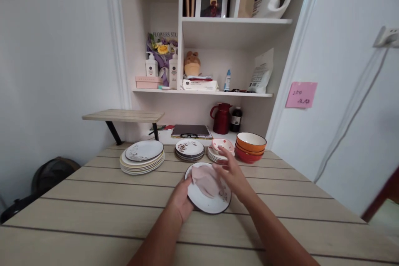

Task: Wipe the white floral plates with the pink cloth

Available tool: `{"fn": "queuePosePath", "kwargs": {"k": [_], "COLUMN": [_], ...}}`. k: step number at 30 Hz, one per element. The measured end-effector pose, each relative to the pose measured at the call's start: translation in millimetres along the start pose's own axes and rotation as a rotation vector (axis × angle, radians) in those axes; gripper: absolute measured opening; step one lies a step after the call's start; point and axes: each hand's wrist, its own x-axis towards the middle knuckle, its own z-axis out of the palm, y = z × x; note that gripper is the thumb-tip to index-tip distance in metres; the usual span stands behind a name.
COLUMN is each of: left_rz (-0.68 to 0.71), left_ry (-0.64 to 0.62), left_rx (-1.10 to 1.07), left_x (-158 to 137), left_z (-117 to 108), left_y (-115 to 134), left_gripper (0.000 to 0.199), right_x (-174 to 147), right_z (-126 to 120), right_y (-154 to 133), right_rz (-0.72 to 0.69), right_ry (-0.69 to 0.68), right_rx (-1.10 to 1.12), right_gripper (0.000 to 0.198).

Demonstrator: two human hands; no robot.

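Note:
A white plate (202,203) with a dark rim and a brown flower print is tilted a little above the wooden table. My left hand (181,197) grips its left edge; the fingers beneath are hidden. On the plate lies a crumpled pale pink cloth (206,181). Over the plate's upper right edge hovers my right hand (230,171), its fingers spread and nothing visible in them. Just behind is a stack of small dark-rimmed plates (189,148). Close beyond my right fingertips, a pink dotted bowl (222,144) rests on small white dishes (215,156).
Large plates (142,156) are stacked at the left, near a raised wooden shelf (123,115). Orange and red bowls (250,148) stand stacked at the right. Behind are a red jug (222,118), a dark bottle (236,119) and a closed laptop (191,130).

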Motion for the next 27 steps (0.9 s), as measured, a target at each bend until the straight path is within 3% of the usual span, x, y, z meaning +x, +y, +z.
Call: {"fn": "queuePosePath", "kwargs": {"k": [3,5,9,14,20,27], "left_rz": [0.008,0.006,-0.006,-0.051,-0.12,-0.191], "left_ry": [0.012,0.007,-0.038,-0.107,-0.147,-0.131], "left_rx": [-0.019,-0.031,-0.057,-0.076,-0.052,-0.009], "left_x": [3,5,4,-1,-2,2], "left_z": [-4,-4,-2,1,-6,-16], "left_y": [-1,-2,1,7,19,33], "left_gripper": [0.039,0.038,0.036,0.041,0.044,0.045], "right_x": [6,6,-2,-9,-13,-26], "right_z": [-15,-19,-8,8,26,38], "right_y": [11,14,7,3,3,2], "right_rz": [0.088,0.203,0.518,0.598,0.849,0.916], "right_ry": [0.268,0.314,0.024,-0.236,-0.263,-0.225], "right_rx": [0.053,0.106,0.355,0.697,0.961,1.12], "right_gripper": [0.065,0.063,0.064,0.046,0.043,0.047]}}
